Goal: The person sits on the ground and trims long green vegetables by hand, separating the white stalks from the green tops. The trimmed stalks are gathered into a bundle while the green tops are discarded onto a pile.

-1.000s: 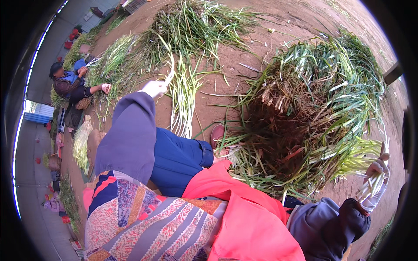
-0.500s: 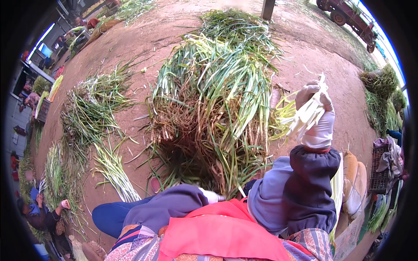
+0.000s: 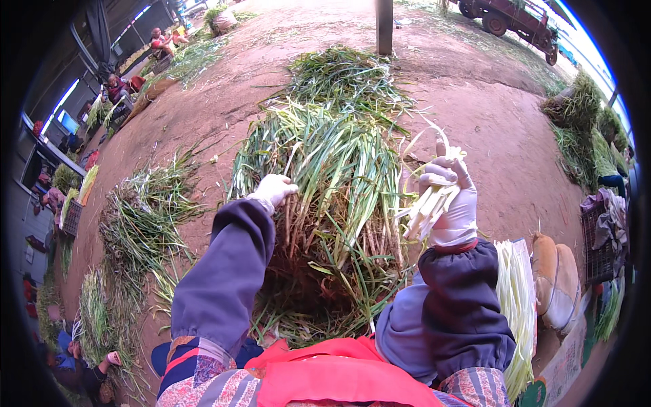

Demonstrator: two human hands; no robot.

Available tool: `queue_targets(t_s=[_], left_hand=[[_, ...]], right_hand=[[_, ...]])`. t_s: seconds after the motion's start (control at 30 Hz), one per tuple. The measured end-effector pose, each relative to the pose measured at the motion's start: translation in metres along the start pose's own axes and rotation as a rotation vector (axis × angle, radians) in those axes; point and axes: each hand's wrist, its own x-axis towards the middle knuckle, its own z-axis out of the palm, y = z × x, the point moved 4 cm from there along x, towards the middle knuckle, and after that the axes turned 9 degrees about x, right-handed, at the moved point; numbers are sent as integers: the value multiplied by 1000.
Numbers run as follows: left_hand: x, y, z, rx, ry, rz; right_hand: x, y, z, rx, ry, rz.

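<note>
A big heap of leafy green stalks [image 3: 339, 163], like green onions or young garlic, lies in front of me, with brown roots and dry stems along its near edge. My left hand [image 3: 273, 190], in a white glove, reaches into the heap's left side. Its fingers are closed at a stalk near the root end, which they partly hide. To the right of the heap my gloved right hand [image 3: 451, 197] is raised and closed round a bunch of pale stalks [image 3: 431, 209]. Their whitish ends stick out past the fingers, and thin strands hang loose.
Beside my right leg lies a long pile of pale cleaned stalks [image 3: 513, 312], next to a tan padded bundle [image 3: 556, 278]. A dark crate [image 3: 597, 251] stands farther right. More greens [image 3: 146, 217] cover the ground at left. Behind the heap rises a post [image 3: 384, 30]. Other people sit at left.
My left hand has come up from my lap to the heap's left side. My right hand has shifted left and slightly down, still holding the pale stalks. The view has tilted upward.
</note>
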Motion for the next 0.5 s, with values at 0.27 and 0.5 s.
queue_targets(t_s=[0.27, 0.5], left_hand=[[-21, -28, -22, -149, 128, 27], [-52, 67, 93, 479, 702, 573]], right_hand=[[5, -22, 12, 110, -112, -17], [1, -43, 17, -18, -95, -218]])
